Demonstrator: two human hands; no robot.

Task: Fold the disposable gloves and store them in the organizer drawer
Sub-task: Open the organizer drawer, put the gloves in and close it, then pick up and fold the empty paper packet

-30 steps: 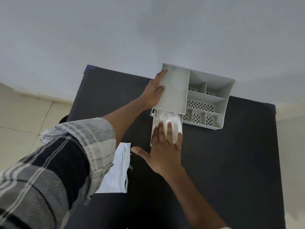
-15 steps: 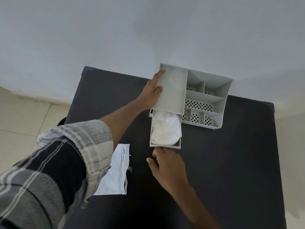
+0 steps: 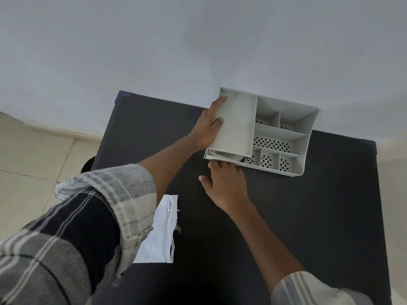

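Grey organizer [image 3: 284,133] at the far edge of a black table [image 3: 308,216], against a pale wall [image 3: 176,51]. Landmark: the organizer. Open compartments on its right part, some with perforated floors; a solid flat top on its left part.

Left hand [image 3: 208,128] flat against the organizer's left side, fingers spread and extended, thumb lying on the flat top, index reaching toward the far corner. Bracing, not clamped around anything.

Drawer [image 3: 224,158] under the flat top, at the organizer's near left corner, nearly pushed in; only a narrow strip sticking out. White gloves [image 3: 222,155] inside it, a crumpled sliver visible in that strip.

Right hand [image 3: 224,183] just near of the organizer, fingertips pressed against the drawer's front edge, fingers together, thumb out to the left. Holding nothing.

White bag [image 3: 160,234] flat on the table, well apart from the organizer on the near left, partly hidden under the left forearm's plaid sleeve [image 3: 77,227]. Contents of the bag not discernible.

Left of the organizer, past the table edge, light floor tiles [image 3: 33,161].
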